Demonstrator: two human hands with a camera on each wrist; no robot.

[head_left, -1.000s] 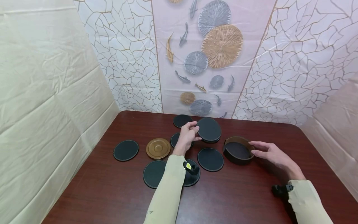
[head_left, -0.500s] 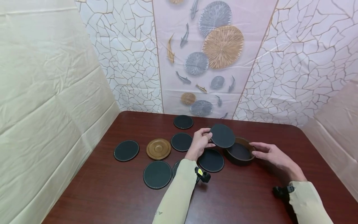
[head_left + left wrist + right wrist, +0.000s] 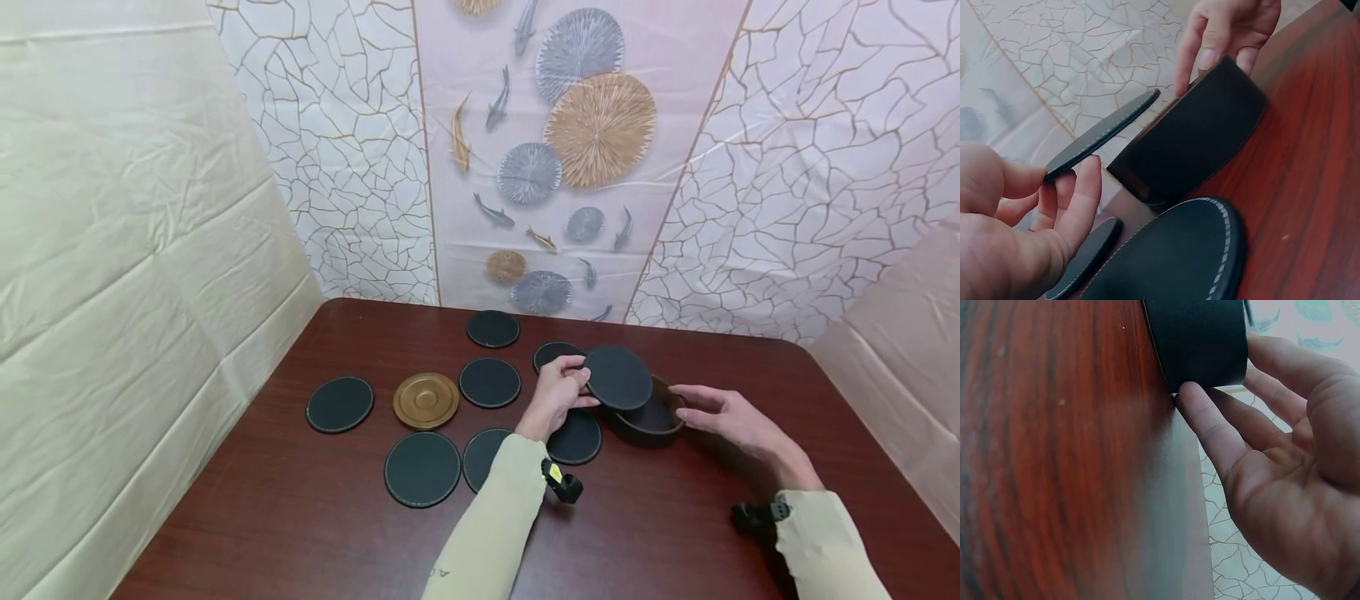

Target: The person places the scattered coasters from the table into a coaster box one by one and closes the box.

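My left hand [image 3: 557,397] pinches a round black coaster [image 3: 618,378] by its left edge, thumb on top and fingers beneath. Pale stitching runs along the rim of this coaster [image 3: 1105,132] in the left wrist view. It is tilted and overlaps the left part of the round coaster holder [image 3: 645,435], which has dark outer walls and a brown inside. At the holder's right side, my right hand [image 3: 742,425] touches the wall with extended fingers. In the right wrist view, a fingertip of the right hand [image 3: 1272,469] meets the bottom edge of the holder [image 3: 1200,344].
Several black coasters [image 3: 422,468] lie flat and spread over the dark red wooden table [image 3: 300,517]. Among them is a brown ridged disc [image 3: 426,401]. One coaster [image 3: 576,437] is partly under the left wrist. A patterned cloth [image 3: 360,167] hangs behind the table.
My left hand has carried the coaster rightward and nearer to me, from over another coaster to the holder's left edge. My right hand stays at the holder.
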